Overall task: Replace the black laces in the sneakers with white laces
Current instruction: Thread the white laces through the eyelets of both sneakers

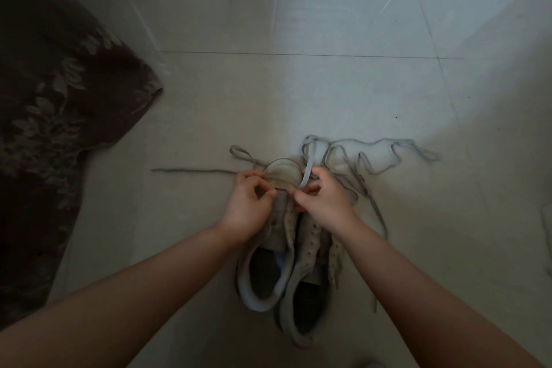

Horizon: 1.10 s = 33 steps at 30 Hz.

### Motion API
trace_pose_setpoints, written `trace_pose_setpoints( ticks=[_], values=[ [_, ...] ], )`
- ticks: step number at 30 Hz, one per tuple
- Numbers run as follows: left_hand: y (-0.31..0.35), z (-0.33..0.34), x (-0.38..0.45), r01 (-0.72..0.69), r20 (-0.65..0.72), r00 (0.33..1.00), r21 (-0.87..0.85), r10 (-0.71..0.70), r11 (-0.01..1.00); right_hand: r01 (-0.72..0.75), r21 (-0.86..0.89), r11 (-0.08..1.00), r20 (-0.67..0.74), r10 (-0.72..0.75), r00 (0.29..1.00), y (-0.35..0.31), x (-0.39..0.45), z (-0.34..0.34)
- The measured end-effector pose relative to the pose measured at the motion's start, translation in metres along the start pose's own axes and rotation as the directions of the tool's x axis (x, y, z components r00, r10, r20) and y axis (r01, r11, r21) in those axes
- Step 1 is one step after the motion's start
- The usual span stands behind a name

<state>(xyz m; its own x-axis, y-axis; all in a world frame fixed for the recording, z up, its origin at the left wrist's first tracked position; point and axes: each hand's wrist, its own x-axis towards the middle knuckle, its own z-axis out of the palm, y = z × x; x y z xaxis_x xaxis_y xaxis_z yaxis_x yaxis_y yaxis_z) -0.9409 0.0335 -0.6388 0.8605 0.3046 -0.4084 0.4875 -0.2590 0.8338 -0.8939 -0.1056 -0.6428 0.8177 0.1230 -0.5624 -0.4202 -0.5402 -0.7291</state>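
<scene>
Two pale sneakers lie side by side on the floor, toes pointing away from me: the left sneaker and the right sneaker. Their eyelet rows look bare. My left hand pinches one end of a white lace at the left sneaker's lowest eyelets. My right hand pinches the other part of that lace, which rises over the toe cap. A loose tangle of light laces trails beyond and to the right of the shoes.
Pale tiled floor spreads all around. A dark floral fabric, like a cushion or bedding, fills the left side. One lace strand stretches left across the floor; another runs down the right.
</scene>
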Motion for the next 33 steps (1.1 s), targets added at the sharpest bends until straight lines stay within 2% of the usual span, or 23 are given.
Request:
trace_pose_setpoints(
  ticks=[4,6,8,9,10,13,15,17,18,20,22,24,26,27,30,33],
  values=[
    [0.005,-0.026,-0.013,0.112,0.161,0.984,-0.214,-0.078,0.970,-0.019,0.041,0.999,-0.029,0.020,0.999,-0.002,-0.003,0.001],
    [0.005,-0.038,-0.025,0.211,0.312,0.946,-0.402,-0.083,0.891,-0.015,0.045,0.999,-0.053,0.017,0.998,-0.002,-0.005,0.000],
    [0.003,-0.047,-0.034,0.333,0.436,0.897,-0.552,-0.075,0.765,-0.009,0.040,0.999,-0.063,0.012,0.998,-0.002,-0.005,0.000],
    [0.003,-0.050,-0.036,0.365,0.470,0.880,-0.585,-0.065,0.724,-0.006,0.042,0.999,-0.073,0.009,0.997,-0.002,-0.005,0.001],
    [0.002,-0.052,-0.037,0.369,0.482,0.874,-0.581,-0.059,0.726,0.001,0.043,0.999,-0.089,0.003,0.996,-0.002,-0.005,0.002],
    [0.002,-0.050,-0.030,0.254,0.433,0.899,-0.381,-0.072,0.889,0.114,-0.064,0.991,-0.169,-0.124,0.978,0.001,-0.007,0.007],
    [0.003,-0.048,-0.024,0.180,0.390,0.918,-0.245,-0.073,0.953,0.303,-0.228,0.925,-0.180,-0.346,0.921,0.001,-0.015,0.008],
    [0.000,-0.049,-0.018,0.113,0.343,0.938,-0.163,-0.051,0.980,0.504,-0.350,0.789,-0.095,-0.565,0.819,0.000,-0.026,0.007],
    [-0.001,-0.050,-0.016,0.077,0.328,0.944,-0.126,-0.031,0.989,0.569,-0.377,0.731,-0.025,-0.622,0.783,0.000,-0.030,0.007],
    [-0.004,-0.056,-0.011,0.009,0.315,0.949,-0.056,0.009,0.998,0.624,-0.415,0.662,0.127,-0.637,0.760,0.002,-0.037,0.007],
    [-0.012,-0.061,-0.002,-0.089,0.283,0.956,0.046,0.072,0.995,0.633,-0.441,0.636,0.209,-0.614,0.761,0.008,-0.039,0.008],
    [-0.027,-0.067,0.015,-0.188,0.134,0.979,0.277,0.156,0.942,0.628,-0.436,0.645,0.190,-0.616,0.764,0.011,-0.039,0.009],
    [-0.043,-0.074,0.031,-0.160,-0.017,0.978,0.571,0.206,0.805,0.624,-0.424,0.656,0.154,-0.627,0.764,0.012,-0.038,0.009],
    [-0.049,-0.078,0.037,-0.112,-0.068,0.976,0.665,0.209,0.739,0.624,-0.412,0.664,0.152,-0.625,0.765,0.012,-0.037,0.009],
    [-0.056,-0.086,0.045,0.020,-0.175,0.970,0.751,0.170,0.661,0.615,-0.352,0.705,0.184,-0.593,0.784,0.011,-0.038,0.004],
    [-0.059,-0.086,0.047,0.023,-0.147,0.973,0.829,0.177,0.559,0.591,-0.335,0.733,0.200,-0.558,0.805,0.014,-0.039,-0.001]
  ],
)
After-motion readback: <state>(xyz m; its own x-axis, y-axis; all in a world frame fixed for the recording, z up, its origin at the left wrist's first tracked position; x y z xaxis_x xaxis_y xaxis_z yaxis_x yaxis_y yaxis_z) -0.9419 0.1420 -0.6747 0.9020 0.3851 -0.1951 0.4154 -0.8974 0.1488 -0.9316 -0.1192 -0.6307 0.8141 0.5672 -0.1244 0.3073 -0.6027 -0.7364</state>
